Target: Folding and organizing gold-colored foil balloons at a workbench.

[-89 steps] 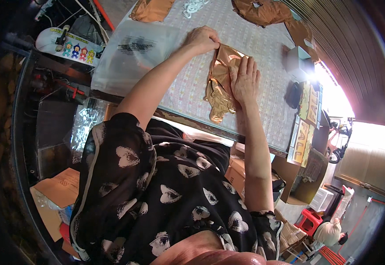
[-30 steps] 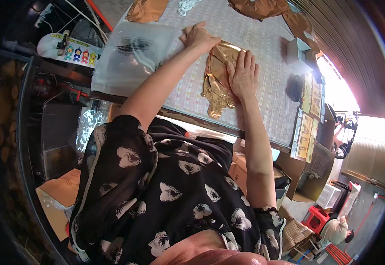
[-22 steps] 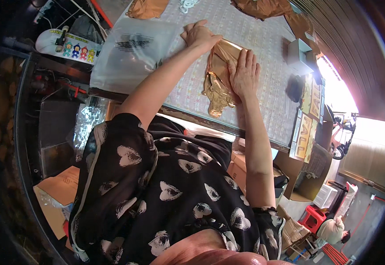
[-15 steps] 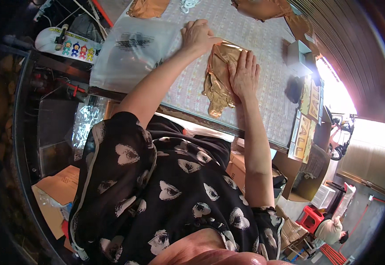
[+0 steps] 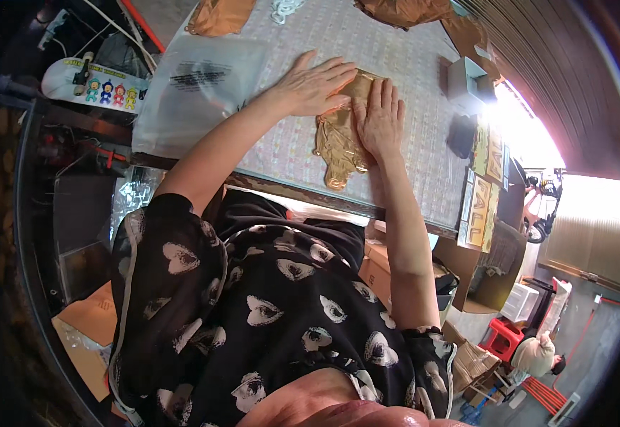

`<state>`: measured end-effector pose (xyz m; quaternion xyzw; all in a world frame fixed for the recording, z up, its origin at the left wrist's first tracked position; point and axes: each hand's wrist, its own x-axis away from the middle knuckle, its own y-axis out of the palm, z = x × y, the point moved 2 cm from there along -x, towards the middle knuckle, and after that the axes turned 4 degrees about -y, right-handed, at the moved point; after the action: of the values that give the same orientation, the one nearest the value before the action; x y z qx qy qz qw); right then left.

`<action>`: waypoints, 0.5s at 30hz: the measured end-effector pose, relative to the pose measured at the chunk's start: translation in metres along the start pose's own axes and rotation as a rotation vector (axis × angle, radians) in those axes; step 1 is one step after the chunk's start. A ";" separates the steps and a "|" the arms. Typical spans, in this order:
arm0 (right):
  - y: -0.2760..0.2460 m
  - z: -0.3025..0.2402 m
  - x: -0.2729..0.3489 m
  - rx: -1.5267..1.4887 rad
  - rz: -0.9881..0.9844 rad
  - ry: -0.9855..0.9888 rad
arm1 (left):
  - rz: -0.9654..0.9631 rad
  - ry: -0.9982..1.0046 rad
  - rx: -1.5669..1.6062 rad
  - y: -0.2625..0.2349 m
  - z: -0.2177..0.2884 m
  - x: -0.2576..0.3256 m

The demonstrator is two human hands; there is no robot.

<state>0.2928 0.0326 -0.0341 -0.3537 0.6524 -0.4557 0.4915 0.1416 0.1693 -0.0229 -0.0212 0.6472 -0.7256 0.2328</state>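
Observation:
A shiny gold piece of cloth (image 5: 343,146), perhaps a garment, lies on the patterned tabletop in front of me. Its far part is flat and folded, while the near end is crumpled. My left hand (image 5: 315,87) is laid across its upper left side, fingers stretched out and pointing right. My right hand (image 5: 379,122) rests flat along the right edge, fingers pointing away from me. Both hands are open and touch the cloth without gripping it. Under them, part of the cloth is hidden.
Clear plastic bags (image 5: 196,92) lie at the table's left. Brown cloth pieces (image 5: 223,16) and a white bundle (image 5: 286,8) sit along the far side. To the right are a small white box (image 5: 470,80), a dark object (image 5: 460,136) and yellow printed cartons (image 5: 479,213).
My left hand has moved right and nearer, from the far left corner onto the cloth. My right hand stays flat on the right edge. The whole view has shifted slightly.

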 end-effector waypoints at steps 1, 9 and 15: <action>0.000 0.001 0.000 -0.030 0.015 -0.007 | 0.001 0.006 0.005 0.001 0.000 0.001; -0.016 0.052 0.006 -0.097 -0.076 0.145 | -0.006 0.007 0.016 0.004 0.001 0.002; -0.013 0.020 0.000 -0.037 -0.075 -0.017 | 0.000 -0.017 0.023 0.003 0.000 0.005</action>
<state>0.3119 0.0233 -0.0236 -0.3906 0.6431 -0.4586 0.4729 0.1377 0.1672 -0.0276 -0.0247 0.6367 -0.7328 0.2387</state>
